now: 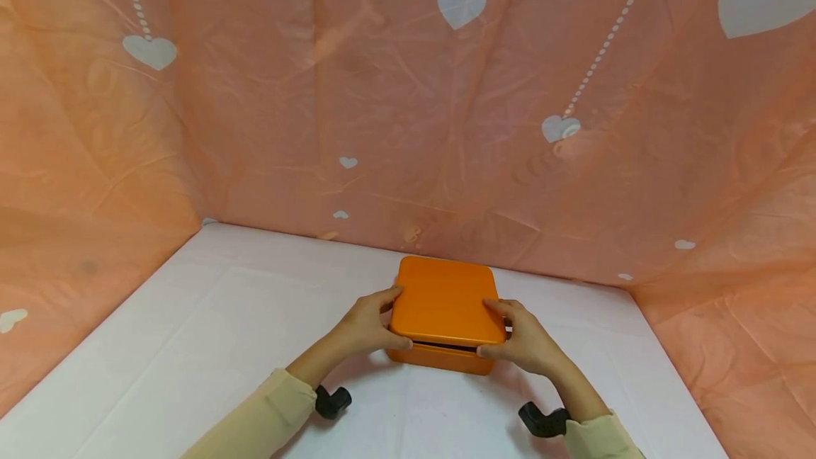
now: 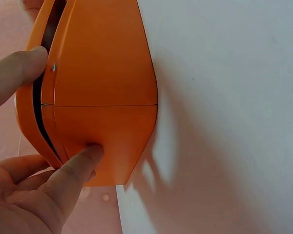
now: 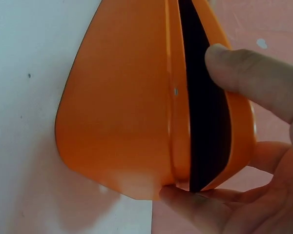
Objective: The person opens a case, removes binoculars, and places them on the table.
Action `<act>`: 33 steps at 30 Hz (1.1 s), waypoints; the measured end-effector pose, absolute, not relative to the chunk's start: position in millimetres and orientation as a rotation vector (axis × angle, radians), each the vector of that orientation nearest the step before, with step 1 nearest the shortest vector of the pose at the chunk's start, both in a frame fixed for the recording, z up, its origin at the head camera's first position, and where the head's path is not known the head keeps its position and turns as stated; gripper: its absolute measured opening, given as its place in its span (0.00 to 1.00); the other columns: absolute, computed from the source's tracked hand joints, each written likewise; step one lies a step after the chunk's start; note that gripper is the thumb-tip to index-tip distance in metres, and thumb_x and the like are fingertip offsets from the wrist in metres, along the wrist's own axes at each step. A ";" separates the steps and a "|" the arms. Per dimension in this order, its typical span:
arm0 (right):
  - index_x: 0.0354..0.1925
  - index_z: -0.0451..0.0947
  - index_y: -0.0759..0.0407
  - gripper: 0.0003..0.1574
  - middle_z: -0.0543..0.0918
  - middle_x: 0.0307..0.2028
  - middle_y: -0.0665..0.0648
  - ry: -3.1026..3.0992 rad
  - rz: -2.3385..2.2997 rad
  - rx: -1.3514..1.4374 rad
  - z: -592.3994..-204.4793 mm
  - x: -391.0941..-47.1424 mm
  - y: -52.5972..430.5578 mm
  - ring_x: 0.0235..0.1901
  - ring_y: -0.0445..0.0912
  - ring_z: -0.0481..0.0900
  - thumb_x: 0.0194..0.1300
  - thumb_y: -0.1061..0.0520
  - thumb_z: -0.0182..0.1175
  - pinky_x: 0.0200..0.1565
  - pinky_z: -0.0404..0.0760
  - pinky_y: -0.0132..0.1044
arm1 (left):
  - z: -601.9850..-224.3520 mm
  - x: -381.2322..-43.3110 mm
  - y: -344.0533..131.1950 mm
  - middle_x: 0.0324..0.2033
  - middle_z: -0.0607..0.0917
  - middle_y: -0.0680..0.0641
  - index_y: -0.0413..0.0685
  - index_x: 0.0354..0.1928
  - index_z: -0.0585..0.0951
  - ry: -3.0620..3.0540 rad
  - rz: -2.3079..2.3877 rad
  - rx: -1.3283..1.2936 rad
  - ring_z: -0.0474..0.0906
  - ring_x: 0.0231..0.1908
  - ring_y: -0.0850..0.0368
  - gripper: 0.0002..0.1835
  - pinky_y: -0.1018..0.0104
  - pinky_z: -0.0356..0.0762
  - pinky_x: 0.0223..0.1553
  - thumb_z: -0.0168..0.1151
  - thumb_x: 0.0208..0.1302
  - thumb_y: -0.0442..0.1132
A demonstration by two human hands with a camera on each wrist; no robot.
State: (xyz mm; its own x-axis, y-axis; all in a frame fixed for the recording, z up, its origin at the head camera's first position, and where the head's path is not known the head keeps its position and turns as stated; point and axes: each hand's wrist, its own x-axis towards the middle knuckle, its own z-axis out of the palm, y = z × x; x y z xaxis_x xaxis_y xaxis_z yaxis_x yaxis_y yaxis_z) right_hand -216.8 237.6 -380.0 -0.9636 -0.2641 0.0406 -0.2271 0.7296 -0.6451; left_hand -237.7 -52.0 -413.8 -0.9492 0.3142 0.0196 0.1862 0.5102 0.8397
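An orange tin box (image 1: 440, 358) stands on the white table, its orange lid (image 1: 446, 299) raised a little along the near side so that a dark gap shows. My left hand (image 1: 368, 321) grips the lid's left side, thumb at the near edge. In the left wrist view, one finger (image 2: 90, 155) touches the box's side wall. On the right, my right hand (image 1: 528, 338) holds the lid with its thumb (image 3: 224, 66) at the rim, by the wider part of the gap. Its other fingers lie around the lid's side. The inside of the box is too dark to make out.
A white cloth (image 1: 191, 331) covers the table. Pink-orange curtains (image 1: 395, 91) with white hearts hang behind and at both sides, close behind the box. Black wrist mounts (image 1: 333, 402) sit at both wrists.
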 end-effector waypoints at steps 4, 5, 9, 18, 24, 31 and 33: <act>0.66 0.67 0.64 0.54 0.68 0.64 0.71 2.876 -1.037 -0.401 -380.2 -217.4 236.9 0.56 0.60 0.74 0.44 0.51 0.77 0.59 0.76 0.54 | -414.3 -237.7 -51.5 0.70 0.66 0.42 0.43 0.71 0.63 2.627 1.407 0.423 0.71 0.64 0.43 0.54 0.51 0.72 0.62 0.81 0.40 0.44; 0.66 0.67 0.64 0.54 0.68 0.64 0.71 2.876 -1.036 -0.397 -380.4 -217.4 236.9 0.57 0.61 0.74 0.44 0.51 0.77 0.59 0.76 0.54 | -414.4 -237.6 -51.3 0.70 0.66 0.43 0.44 0.71 0.63 2.640 1.396 0.422 0.70 0.65 0.43 0.54 0.50 0.71 0.63 0.81 0.40 0.45; 0.66 0.67 0.65 0.53 0.68 0.64 0.71 2.883 -1.045 -0.409 -380.7 -217.2 236.3 0.60 0.62 0.72 0.44 0.52 0.77 0.59 0.76 0.54 | -413.0 -237.4 -51.1 0.69 0.68 0.44 0.45 0.71 0.65 2.700 1.357 0.426 0.66 0.67 0.42 0.54 0.46 0.66 0.66 0.81 0.38 0.47; 0.65 0.68 0.67 0.53 0.69 0.62 0.71 2.936 -1.057 -0.451 -379.0 -218.2 235.6 0.60 0.63 0.71 0.42 0.54 0.78 0.61 0.72 0.56 | -408.6 -236.1 -50.9 0.69 0.68 0.45 0.46 0.70 0.66 2.740 1.361 0.450 0.62 0.69 0.43 0.53 0.46 0.60 0.69 0.81 0.38 0.45; 0.66 0.67 0.66 0.53 0.68 0.63 0.71 2.941 -1.084 -0.456 -378.1 -217.5 235.1 0.61 0.63 0.71 0.43 0.54 0.77 0.62 0.72 0.56 | -408.0 -235.7 -51.2 0.71 0.65 0.47 0.46 0.71 0.64 2.727 1.417 0.472 0.61 0.70 0.44 0.54 0.45 0.60 0.69 0.81 0.39 0.44; 0.66 0.67 0.64 0.54 0.67 0.64 0.70 2.973 -1.070 -0.477 -379.1 -217.4 232.7 0.61 0.63 0.71 0.44 0.53 0.77 0.62 0.72 0.56 | -405.4 -234.6 -54.8 0.71 0.64 0.48 0.47 0.71 0.64 2.746 1.420 0.502 0.60 0.71 0.46 0.53 0.48 0.60 0.70 0.81 0.39 0.43; 0.66 0.67 0.64 0.53 0.67 0.64 0.70 2.974 -1.074 -0.482 -378.9 -217.4 231.4 0.61 0.63 0.71 0.44 0.53 0.77 0.62 0.71 0.57 | -404.2 -234.2 -56.5 0.71 0.63 0.49 0.48 0.71 0.65 2.746 1.422 0.507 0.60 0.71 0.46 0.53 0.49 0.60 0.70 0.81 0.39 0.43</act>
